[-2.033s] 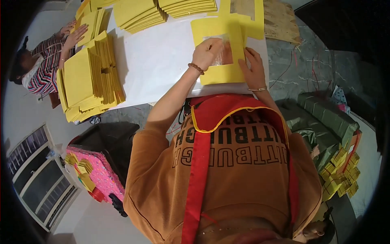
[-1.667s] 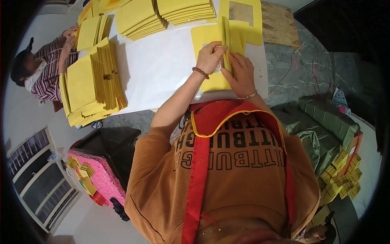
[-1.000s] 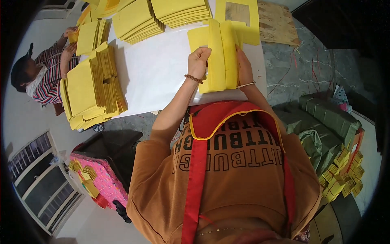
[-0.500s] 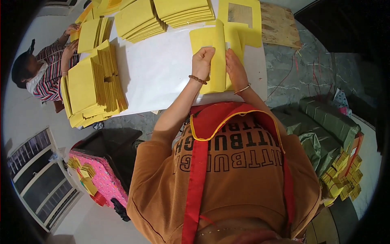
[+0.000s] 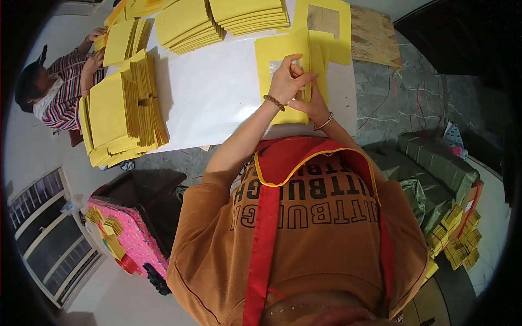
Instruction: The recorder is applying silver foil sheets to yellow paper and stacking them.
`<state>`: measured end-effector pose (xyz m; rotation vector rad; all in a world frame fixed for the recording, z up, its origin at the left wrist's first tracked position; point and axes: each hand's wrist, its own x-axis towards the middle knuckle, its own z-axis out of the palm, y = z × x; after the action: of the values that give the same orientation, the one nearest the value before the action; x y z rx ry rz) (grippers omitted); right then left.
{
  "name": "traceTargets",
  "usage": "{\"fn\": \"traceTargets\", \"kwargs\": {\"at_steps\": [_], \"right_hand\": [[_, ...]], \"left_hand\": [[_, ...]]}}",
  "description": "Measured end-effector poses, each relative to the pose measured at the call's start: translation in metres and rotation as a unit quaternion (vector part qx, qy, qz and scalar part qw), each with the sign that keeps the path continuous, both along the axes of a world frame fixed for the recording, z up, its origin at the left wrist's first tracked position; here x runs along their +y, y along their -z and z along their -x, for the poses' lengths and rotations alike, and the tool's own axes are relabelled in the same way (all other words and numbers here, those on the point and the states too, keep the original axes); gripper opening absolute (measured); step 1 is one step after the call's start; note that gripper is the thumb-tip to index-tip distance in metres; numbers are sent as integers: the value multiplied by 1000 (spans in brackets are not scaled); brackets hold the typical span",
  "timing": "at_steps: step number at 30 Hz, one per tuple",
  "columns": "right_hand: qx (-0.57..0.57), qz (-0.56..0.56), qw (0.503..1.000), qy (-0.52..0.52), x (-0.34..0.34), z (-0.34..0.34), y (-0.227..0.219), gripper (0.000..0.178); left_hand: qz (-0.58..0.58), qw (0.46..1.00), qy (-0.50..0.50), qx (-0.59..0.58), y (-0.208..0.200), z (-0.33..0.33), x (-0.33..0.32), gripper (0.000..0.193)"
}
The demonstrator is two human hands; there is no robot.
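A yellow paper piece (image 5: 265,49) with a clear window lies at the table's right end, a raised fold along its right side. Over the window my left hand (image 5: 285,81), with a brown bead bracelet, rests with thumb and forefinger apart. Close against it, my right hand (image 5: 315,106) grips the folded right edge, its thumb across the top and its other fingers mostly hidden. More yellow paper (image 5: 322,46) lies beneath and to the right. Beyond it is a flat yellow sheet (image 5: 345,32) with a rectangular window.
Stacks of folded yellow paper (image 5: 182,24) line the far side of the white table (image 5: 201,92); another stack (image 5: 106,108) stands at left. A co-worker (image 5: 65,81) handles yellow pieces there. A wooden board (image 5: 375,35) lies far right, and dark green wrapped bundles (image 5: 435,163) sit lower right.
My left hand has loosened from a fist and turned to the right across the window. My right hand has moved down the fold, and its thumb now lies over the paper.
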<state>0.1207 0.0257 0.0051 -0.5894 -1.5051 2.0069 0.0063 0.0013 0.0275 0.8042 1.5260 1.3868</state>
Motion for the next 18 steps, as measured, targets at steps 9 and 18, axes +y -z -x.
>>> {"fn": "traceTargets", "kwargs": {"at_steps": [9, 18], "right_hand": [[4, 129, 991, 35, 1, -6, 15, 49], [61, 375, 924, 43, 0, -14, 9, 42]], "left_hand": [[-28, 998, -1, -65, 2, 1, -3, 46], [-63, 985, -104, -119, 23, 2, -11, 12]]}}
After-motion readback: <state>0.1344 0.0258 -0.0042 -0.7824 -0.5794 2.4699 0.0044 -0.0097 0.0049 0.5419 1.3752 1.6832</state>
